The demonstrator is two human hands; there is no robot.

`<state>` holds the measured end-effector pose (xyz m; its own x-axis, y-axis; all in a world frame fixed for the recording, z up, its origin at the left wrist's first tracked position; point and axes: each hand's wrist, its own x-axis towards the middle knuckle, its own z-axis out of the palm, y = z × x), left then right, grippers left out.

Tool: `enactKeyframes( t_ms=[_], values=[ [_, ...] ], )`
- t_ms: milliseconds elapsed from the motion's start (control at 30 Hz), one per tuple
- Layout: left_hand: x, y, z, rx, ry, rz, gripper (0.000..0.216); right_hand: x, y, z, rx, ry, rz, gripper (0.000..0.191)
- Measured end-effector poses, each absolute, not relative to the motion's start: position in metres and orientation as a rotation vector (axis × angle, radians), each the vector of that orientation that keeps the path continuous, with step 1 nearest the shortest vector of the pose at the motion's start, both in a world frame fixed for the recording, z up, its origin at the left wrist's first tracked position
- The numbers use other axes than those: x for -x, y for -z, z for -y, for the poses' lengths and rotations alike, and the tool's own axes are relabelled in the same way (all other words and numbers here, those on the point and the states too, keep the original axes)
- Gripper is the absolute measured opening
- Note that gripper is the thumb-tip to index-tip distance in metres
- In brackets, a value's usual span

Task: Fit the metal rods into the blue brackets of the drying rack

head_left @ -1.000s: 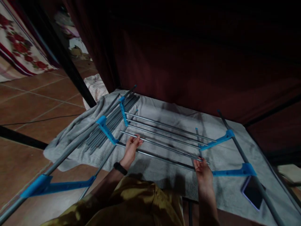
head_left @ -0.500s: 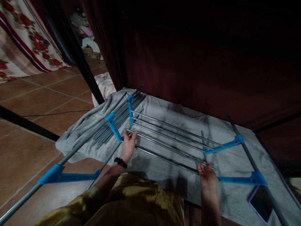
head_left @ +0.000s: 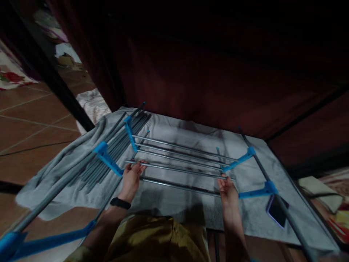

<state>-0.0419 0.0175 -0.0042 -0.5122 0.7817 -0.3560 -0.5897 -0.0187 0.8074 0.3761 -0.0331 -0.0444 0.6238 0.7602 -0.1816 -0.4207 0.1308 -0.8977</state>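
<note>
A thin metal rod (head_left: 177, 169) lies crosswise between my hands, its ends free of the brackets. My left hand (head_left: 131, 180) pinches it near the left end, and my right hand (head_left: 228, 189) has its fingers around the right end. Both hands are inside a rack frame of grey tubes with blue plastic brackets. One front rod (head_left: 177, 184) runs below the held one, toward a near-left bracket (head_left: 107, 158) and a near-right bracket (head_left: 256, 191). Beyond, several rods (head_left: 180, 145) span from a far-left bracket (head_left: 131, 134) to a far-right bracket (head_left: 240, 160).
A pile of loose grey tubes (head_left: 109, 156) lies on the left of the grey blanket (head_left: 185, 125). A phone (head_left: 275, 211) rests beneath the right upright tube (head_left: 293, 225). A dark red curtain (head_left: 191, 83) hangs behind. Black posts (head_left: 62, 87) stand left.
The view has turned to the right, so the rack and blanket appear shifted left. Both hands keep hold of the rod, which stays between the side brackets.
</note>
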Motion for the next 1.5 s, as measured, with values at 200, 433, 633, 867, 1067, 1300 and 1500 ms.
enactKeyframes(
  t_ms=[200,433,633,867,1067,1300,1500],
  values=[
    [0.031,-0.016,-0.024,-0.17,-1.624,-1.152,0.021,-0.364,-0.007,0.002,0.949,-0.895,0.214,0.021],
    [0.024,-0.028,-0.028,-0.089,-1.551,-1.128,0.022,-0.371,-0.053,-0.021,0.886,-0.932,0.32,0.021],
    [0.022,-0.03,-0.031,-0.122,-1.53,-1.104,0.019,-0.377,-0.076,-0.041,0.901,-0.925,0.328,0.018],
    [0.014,-0.035,-0.036,-0.147,-1.528,-1.091,0.019,-0.388,-0.083,-0.053,0.882,-0.931,0.342,0.012],
    [0.011,-0.04,-0.038,-0.169,-1.525,-1.092,0.02,-0.392,-0.08,-0.055,0.883,-0.922,0.35,0.014],
    [0.008,-0.053,-0.039,-0.179,-1.513,-1.095,0.032,-0.392,-0.079,-0.055,0.865,-0.93,0.335,0.008],
    [0.005,-0.066,-0.038,-0.157,-1.531,-1.098,0.031,-0.391,-0.08,-0.054,0.872,-0.939,0.334,0.008]
  ],
)
